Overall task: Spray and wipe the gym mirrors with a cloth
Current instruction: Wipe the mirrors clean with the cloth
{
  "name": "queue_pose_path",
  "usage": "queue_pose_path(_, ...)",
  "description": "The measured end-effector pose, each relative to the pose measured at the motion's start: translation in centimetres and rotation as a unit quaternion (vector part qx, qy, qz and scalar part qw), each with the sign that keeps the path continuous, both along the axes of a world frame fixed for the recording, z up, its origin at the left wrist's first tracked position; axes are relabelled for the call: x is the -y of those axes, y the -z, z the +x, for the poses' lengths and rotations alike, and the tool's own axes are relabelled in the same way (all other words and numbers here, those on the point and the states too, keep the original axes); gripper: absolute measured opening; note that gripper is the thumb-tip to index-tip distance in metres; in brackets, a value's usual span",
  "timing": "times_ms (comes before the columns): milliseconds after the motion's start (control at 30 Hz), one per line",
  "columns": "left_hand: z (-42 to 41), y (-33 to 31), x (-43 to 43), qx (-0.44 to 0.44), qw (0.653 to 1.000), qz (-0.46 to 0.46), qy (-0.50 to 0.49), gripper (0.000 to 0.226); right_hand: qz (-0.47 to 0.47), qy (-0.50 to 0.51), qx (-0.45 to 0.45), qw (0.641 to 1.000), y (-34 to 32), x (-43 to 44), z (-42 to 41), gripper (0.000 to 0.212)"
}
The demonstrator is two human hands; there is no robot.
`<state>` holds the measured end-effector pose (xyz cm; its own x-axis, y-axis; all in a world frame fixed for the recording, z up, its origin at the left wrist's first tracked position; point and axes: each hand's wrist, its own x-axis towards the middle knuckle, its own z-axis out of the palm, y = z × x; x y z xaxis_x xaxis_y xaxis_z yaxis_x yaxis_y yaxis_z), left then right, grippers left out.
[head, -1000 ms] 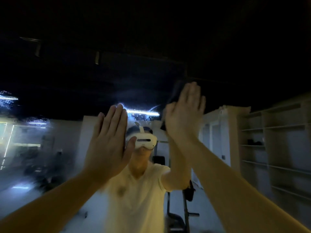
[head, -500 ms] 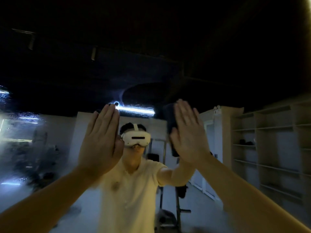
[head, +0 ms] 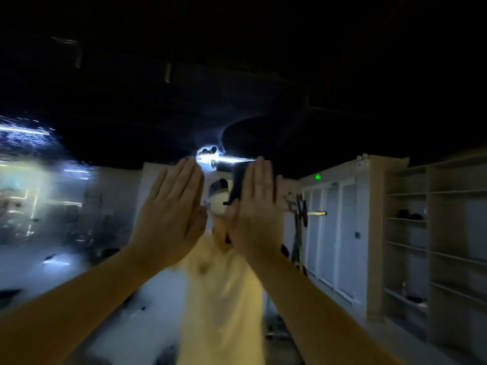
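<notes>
On the far left the mirror [head: 66, 206] is fogged with spray and beaded droplets, and the risk there, as I judge it, is that this film dries into streaks if the wiping does not reach it soon. The left hand [head: 171, 217] lies flat on the glass, fingers [head: 181, 180] straight and together, holding nothing. A bare palm on wet glass will likely leave a print, and if weight leans onto it the hand could slide. Just beside it, the right hand [head: 257, 214] is likewise flat, its straight fingers pressing a dark cloth [head: 238, 180] against the mirror rather than curling round it. Held by pressure alone, the cloth could bunch, slip from under the palm or drop if the push eases mid-stroke. Blur hides how much of the cloth sits under the hand. As for the mirror itself, its left part looks milky and speckled, with light smeared across it. In the middle, above the hands, a curved edge marks where haze gives way to a darker, cleaner patch beside the reflected ceiling light [head: 229, 159]. To the right the glass reads clear, giving a clean reflection of pale doors and open shelves [head: 421, 233]. The cloth shows only as a dark strip along the thumb side of the right hand.
</notes>
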<state>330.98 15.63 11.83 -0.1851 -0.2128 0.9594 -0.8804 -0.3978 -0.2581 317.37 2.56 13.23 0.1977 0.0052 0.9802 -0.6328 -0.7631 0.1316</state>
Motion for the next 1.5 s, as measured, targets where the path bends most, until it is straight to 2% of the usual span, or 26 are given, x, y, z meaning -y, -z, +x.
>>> queue_pose_path(133,1.8,4.2,-3.2,0.007,1.000,-0.009,0.000,0.081,-0.079,-0.023,-0.153,0.985,3.7,-3.5,4.8,0.069)
queue_pose_path(267,2.1,6.7,-5.1,-0.027,0.999,0.001,0.018,0.069,-0.130,-0.032,-0.213,0.968,4.3,-2.6,3.1,0.064)
queue_pose_path(333,1.7,7.4,-4.9,-0.031,0.999,0.008,0.009,0.072,-0.146,-0.031,-0.218,0.964,4.1,-1.1,0.9,0.062)
queue_pose_path(433,0.9,8.2,-3.4,-0.027,0.999,0.017,-0.007,0.072,-0.120,0.016,-0.175,0.977,4.1,2.1,-2.8,0.066)
queue_pose_path(533,0.8,9.2,-1.1,-0.059,0.996,0.044,-0.045,0.077,-0.049,0.059,-0.114,0.991,4.2,5.9,-7.3,0.070)
queue_pose_path(633,1.2,9.7,0.4,-0.078,0.994,0.043,-0.068,0.084,0.034,0.061,-0.014,0.997,5.4,9.7,-11.9,0.069)
queue_pose_path(767,1.5,9.9,1.1,-0.066,0.995,0.023,-0.071,0.086,0.147,0.064,0.131,0.978,8.5,11.3,-13.8,0.069)
queue_pose_path(833,1.5,9.9,1.1,-0.063,0.996,0.022,-0.064,0.086,0.163,0.061,0.156,0.972,9.3,9.9,-12.3,0.071)
queue_pose_path(967,1.8,10.0,1.2,-0.058,0.996,0.025,-0.056,0.084,0.105,0.039,0.067,0.991,10.2,5.5,-7.0,0.071)
queue_pose_path(1133,1.6,9.8,0.2,-0.064,0.995,0.060,-0.043,0.078,0.052,-0.005,-0.026,0.998,10.9,0.2,-1.0,0.070)
queue_pose_path(1300,1.0,12.2,-2.6,-0.106,0.994,0.011,0.010,0.065,-0.064,-0.078,-0.209,0.973,15.7,-3.3,3.4,0.062)
queue_pose_path(1433,0.6,15.7,-3.6,-0.093,0.995,0.027,0.005,0.065,-0.107,-0.058,-0.241,0.963,16.1,-1.1,0.5,0.066)
queue_pose_path(1500,0.4,16.8,-3.2,-0.082,0.996,0.041,-0.012,0.069,-0.099,-0.028,-0.215,0.971,15.5,0.8,-2.1,0.065)
